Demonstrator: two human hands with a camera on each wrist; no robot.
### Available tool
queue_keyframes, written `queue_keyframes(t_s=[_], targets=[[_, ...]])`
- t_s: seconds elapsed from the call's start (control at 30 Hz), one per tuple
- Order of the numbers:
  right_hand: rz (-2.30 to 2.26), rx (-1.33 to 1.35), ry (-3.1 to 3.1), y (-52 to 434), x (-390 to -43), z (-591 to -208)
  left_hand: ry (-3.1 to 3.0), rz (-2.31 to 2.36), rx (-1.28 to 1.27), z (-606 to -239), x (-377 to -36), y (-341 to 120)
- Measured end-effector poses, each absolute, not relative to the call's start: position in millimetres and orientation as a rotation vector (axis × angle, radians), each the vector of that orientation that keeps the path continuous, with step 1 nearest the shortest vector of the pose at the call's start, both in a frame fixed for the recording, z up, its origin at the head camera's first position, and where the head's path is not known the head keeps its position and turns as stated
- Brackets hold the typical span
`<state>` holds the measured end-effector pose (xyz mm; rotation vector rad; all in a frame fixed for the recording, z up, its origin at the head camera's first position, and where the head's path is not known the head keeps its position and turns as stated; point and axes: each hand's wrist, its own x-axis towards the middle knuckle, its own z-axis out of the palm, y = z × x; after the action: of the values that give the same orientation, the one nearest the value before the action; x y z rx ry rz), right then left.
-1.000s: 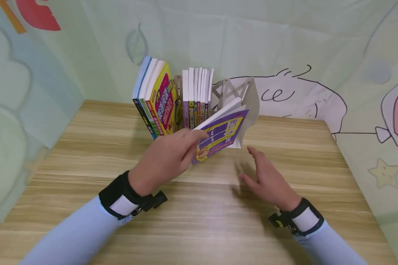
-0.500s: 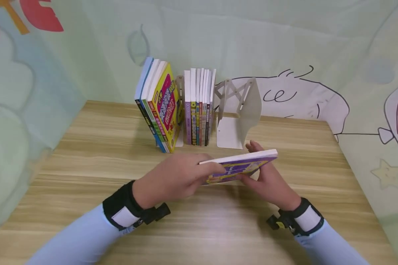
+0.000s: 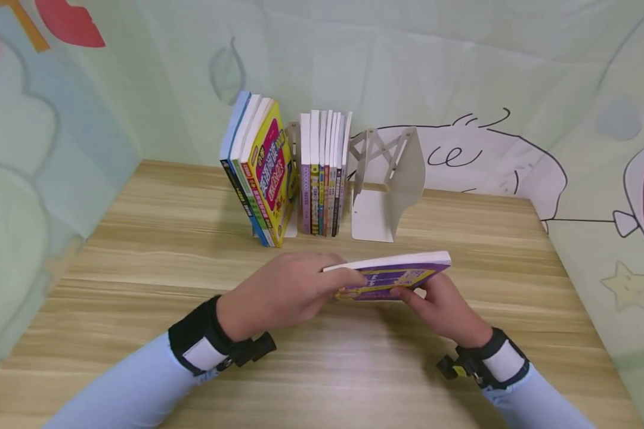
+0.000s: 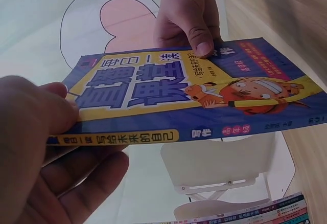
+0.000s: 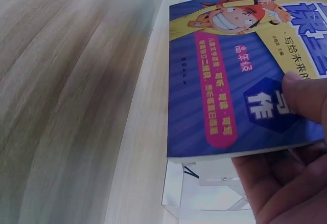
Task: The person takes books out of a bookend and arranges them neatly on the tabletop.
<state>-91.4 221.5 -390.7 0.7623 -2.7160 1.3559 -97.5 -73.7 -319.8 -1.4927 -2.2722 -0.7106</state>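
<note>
A purple book (image 3: 392,280) is in the centre of the head view, just below the middle of the frame, held up above the wooden table (image 3: 139,268). Both hands grasp it: the left hand (image 3: 284,292) grips its left end and the right hand (image 3: 451,310) pinches its right end. In the left wrist view both thumbs lie on the front cover, which shows a cartoon child with a wide grin; the right wrist view shows the right fingers underneath the book.

Behind the book — in the upper middle of the frame — stands a metal book rack (image 3: 372,217) with a crisscross brace at its right end. Just left of that brace is a row of thin books (image 3: 322,173), spines facing out. Farther left, a few taller books slant to the left, the yellow book (image 3: 271,173) being the rightmost of them.

Black bands circle both wrists, over pale blue sleeves (image 3: 129,381) in the lower corners. A printed wall sheet (image 3: 408,59) fills the top.
</note>
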Motion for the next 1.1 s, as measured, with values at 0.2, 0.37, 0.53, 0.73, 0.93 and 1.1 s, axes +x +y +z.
queue_keyframes(t_s=[0.2,0.37,0.53,0.73,0.93,1.1], targets=[[1.319,0.677,-2.644,226,-88,-393,-2.297,-0.72,-1.46,-320,-98,-75],[1.331,0.655,-2.543,230,-87,-391,-2.341,-0.738,-1.439,-321,-99,-76],[1.333,0.652,-2.481,236,-85,-389,-2.378,-0.753,-1.414,-325,-101,-78],[1.308,0.543,-2.467,246,-81,-381,-2.46,-0.74,-1.359,-331,-103,-82],[1.31,0.394,-2.501,258,-78,-374,-2.504,-0.693,-1.335,-341,-107,-85],[1.302,0.238,-2.484,273,-77,-367,-2.533,-0.688,-1.324,-348,-109,-88]])
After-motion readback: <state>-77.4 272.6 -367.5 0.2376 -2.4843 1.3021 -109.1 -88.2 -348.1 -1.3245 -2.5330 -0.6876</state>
